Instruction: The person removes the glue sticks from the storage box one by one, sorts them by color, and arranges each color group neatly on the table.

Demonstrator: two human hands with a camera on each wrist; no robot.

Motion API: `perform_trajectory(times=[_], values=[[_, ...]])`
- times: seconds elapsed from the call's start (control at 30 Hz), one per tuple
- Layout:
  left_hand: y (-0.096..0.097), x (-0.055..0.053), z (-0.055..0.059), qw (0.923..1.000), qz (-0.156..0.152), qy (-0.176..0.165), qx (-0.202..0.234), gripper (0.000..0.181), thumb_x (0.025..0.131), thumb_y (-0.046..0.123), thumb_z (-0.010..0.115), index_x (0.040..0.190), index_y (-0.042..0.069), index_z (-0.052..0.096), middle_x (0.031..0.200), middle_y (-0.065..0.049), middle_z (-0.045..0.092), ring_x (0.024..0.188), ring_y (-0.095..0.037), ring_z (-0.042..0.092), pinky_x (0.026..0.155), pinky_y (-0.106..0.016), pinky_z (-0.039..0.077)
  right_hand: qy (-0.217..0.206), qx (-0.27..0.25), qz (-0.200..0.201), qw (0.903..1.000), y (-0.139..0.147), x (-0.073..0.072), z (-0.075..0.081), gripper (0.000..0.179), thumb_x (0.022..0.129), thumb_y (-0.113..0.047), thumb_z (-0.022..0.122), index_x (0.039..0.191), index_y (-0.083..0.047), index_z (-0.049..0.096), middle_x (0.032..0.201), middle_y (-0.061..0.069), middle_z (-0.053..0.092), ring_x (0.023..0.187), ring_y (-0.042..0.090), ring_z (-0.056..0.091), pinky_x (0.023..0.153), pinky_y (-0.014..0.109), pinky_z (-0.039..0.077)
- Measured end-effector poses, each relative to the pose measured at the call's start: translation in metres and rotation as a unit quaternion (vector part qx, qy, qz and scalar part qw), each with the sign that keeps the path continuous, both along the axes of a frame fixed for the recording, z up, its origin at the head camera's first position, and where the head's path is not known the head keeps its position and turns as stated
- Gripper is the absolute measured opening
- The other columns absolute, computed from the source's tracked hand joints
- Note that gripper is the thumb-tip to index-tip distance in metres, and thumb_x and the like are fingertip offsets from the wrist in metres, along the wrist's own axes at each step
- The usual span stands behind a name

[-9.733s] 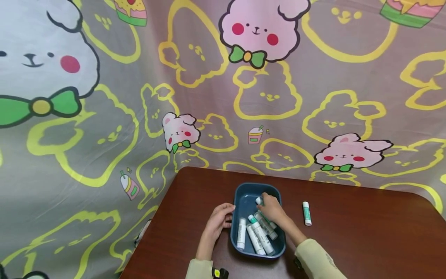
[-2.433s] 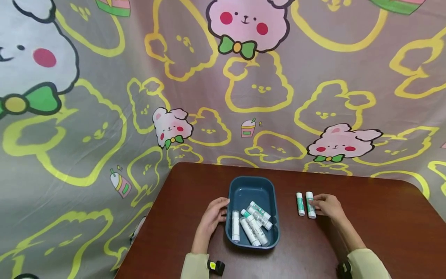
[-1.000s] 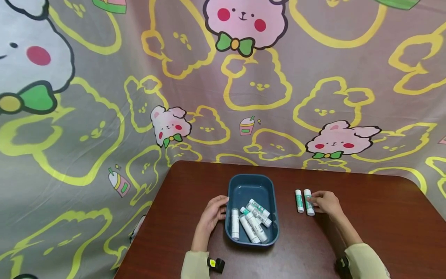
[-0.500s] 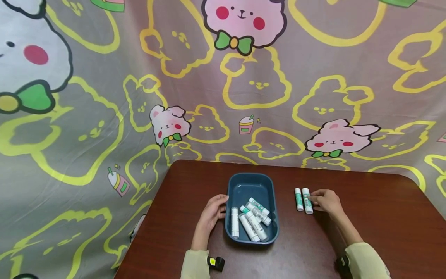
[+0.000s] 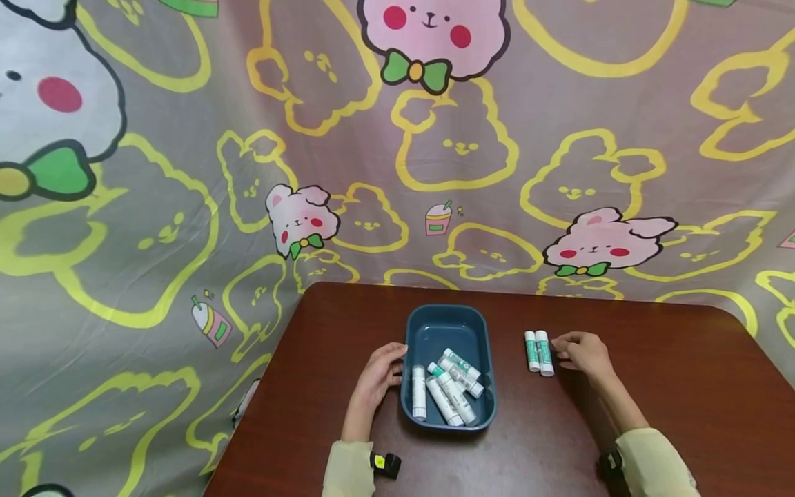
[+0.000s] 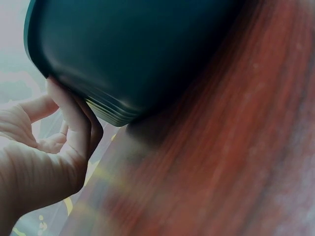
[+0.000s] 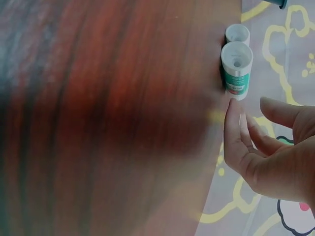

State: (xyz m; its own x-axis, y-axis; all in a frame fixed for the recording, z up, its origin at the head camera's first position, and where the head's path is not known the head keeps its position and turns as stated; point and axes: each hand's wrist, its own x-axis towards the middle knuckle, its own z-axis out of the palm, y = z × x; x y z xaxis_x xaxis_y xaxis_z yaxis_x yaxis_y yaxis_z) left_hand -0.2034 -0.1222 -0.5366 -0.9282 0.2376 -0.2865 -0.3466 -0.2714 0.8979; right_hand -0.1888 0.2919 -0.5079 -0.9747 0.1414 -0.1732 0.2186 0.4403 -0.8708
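A dark blue rectangular tray stands on the table, holding several white-and-green glue sticks in its near half. My left hand rests against the tray's left side, its fingertips touching the outer wall near the rim, as the left wrist view shows. Right of the tray, a smaller glue stick and a larger glue stick lie side by side, close together. Beside the larger one is my right hand, fingers loosely bent and holding nothing; in the right wrist view a fingertip is very near its end.
The brown wooden table has a rounded far right corner. A patterned cloth with cartoon animals hangs behind it and along its left. Each wrist carries a small black device.
A second glue stick has gone from the tray to the table at the right. The right hand has slid it left against the first and drawn slightly off. The left hand stays at the tray.
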Motion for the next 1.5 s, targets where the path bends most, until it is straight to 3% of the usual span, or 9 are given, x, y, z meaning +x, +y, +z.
perform_trajectory(times=[0.93,1.27,1.5], values=[[0.0,0.0,0.001,1.0,-0.001,0.003,-0.003,0.01,0.101,0.014,0.064,0.097,0.006,0.062,0.084,0.0,0.062,0.064,-0.008,0.058,0.054,-0.02,0.049,0.035,0.026,0.023,0.9988,-0.022,0.001,0.03,0.04,0.107,-0.019,0.057,0.124,0.018,0.06,0.106,0.03,0.069,0.085,0.028,0.072,0.074,0.039,0.062],[0.0,0.001,0.003,1.0,-0.001,0.003,-0.008,0.01,0.101,0.014,0.062,0.095,0.007,0.062,0.083,0.001,0.062,0.064,-0.009,0.058,0.054,-0.021,0.049,0.044,0.007,0.037,0.9983,-0.03,-0.001,0.039,0.039,0.106,-0.018,0.06,0.123,0.017,0.061,0.103,0.027,0.072,0.08,0.019,0.071,0.073,0.035,0.061],[0.001,-0.001,0.002,1.0,-0.002,-0.001,-0.001,0.01,0.101,0.014,0.061,0.092,0.01,0.063,0.084,0.001,0.062,0.064,-0.009,0.059,0.054,-0.022,0.05,0.05,0.022,0.052,0.9972,-0.037,-0.002,0.045,0.038,0.106,-0.019,0.06,0.124,0.015,0.062,0.106,0.027,0.071,0.085,0.022,0.072,0.072,0.034,0.061]])
